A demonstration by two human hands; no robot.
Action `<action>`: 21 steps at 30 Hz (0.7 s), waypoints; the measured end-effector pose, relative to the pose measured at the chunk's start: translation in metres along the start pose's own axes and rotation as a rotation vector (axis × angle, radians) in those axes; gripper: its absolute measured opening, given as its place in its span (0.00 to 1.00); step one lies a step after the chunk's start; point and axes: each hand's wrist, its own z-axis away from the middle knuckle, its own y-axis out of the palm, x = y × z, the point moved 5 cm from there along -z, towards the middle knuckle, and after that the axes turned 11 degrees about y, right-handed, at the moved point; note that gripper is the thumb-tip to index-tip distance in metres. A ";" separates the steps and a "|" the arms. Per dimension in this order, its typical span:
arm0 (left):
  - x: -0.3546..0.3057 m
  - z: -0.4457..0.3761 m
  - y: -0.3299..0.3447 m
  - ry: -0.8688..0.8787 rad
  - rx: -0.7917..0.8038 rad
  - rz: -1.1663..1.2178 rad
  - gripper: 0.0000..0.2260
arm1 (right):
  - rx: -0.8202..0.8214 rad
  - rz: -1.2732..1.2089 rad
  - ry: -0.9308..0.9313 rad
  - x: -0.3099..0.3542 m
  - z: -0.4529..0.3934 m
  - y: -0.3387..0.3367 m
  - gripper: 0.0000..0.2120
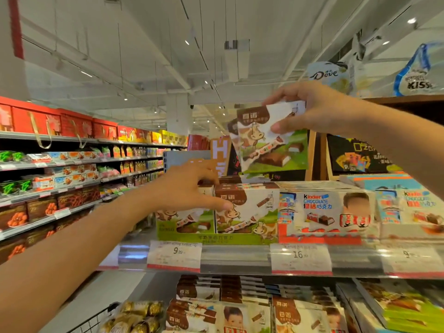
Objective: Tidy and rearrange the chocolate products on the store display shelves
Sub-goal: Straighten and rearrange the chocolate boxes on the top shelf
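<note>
Hands: two (189, 186) (310, 109), cow-print box (271, 143) (one lifted)

Hidden / cropped bits
Left hand (185, 188) covers the tray's left cow boxes (185, 219) — Kisses bag (419, 75) cropped right, price tags (174, 254) blurred.

The scene is lit brightly and evenly from small ceiling spotlights (411, 20), so hardly any shadows are cast. Glare is seen on the clear price strip (235, 257) of the shelf. Strong wide-angle bending is visible at the edges, where straight lines are curved. The whole picture is slightly soft, and the bags (416, 73) at the top right are smeared.
</note>
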 end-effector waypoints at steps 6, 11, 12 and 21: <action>-0.011 -0.013 -0.003 0.012 0.048 0.174 0.27 | -0.002 0.032 -0.057 -0.009 -0.005 0.024 0.18; -0.003 -0.013 0.000 -0.003 0.025 0.200 0.23 | 0.054 -0.013 -0.084 -0.010 -0.012 0.044 0.17; -0.003 -0.012 0.000 -0.005 0.023 0.221 0.22 | 0.079 -0.005 -0.096 -0.010 -0.014 0.050 0.17; 0.004 -0.010 0.001 0.072 -0.013 0.382 0.20 | 0.055 -0.272 -0.044 -0.036 -0.010 0.072 0.18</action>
